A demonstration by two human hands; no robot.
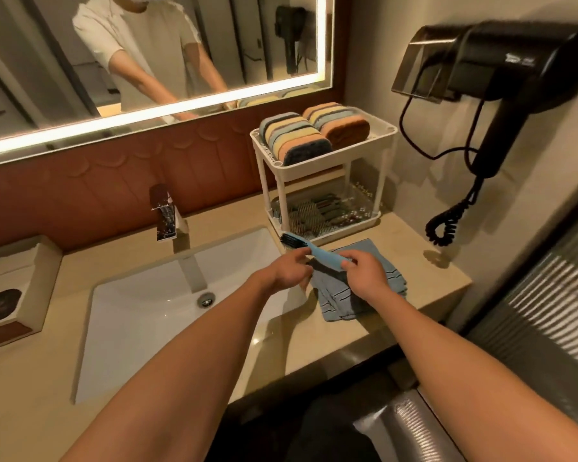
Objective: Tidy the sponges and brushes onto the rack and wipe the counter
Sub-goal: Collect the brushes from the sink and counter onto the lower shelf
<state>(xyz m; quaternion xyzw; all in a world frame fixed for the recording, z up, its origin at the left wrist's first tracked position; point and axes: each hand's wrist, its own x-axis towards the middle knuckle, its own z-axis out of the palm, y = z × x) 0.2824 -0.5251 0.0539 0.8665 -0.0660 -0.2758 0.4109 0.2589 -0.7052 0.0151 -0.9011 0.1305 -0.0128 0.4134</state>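
Sponges (309,136) sit atop the rack (331,164); left hand (289,270) and right hand (364,273) grip a brush (324,256) before it (wiping seemingly undone).

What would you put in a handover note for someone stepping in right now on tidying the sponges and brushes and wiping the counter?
Hands: the left hand pinches the blue brush near its bristle head; the right hand grips its handle end.
Where: the brush is held over the blue striped cloth, which lies crumpled on the counter in front of the white rack.
Done: sponges stand in two rows on the rack's top shelf. The lower shelf holds items too blurred to name.
Left: set this brush on the rack, then probably wipe the counter with the cloth.
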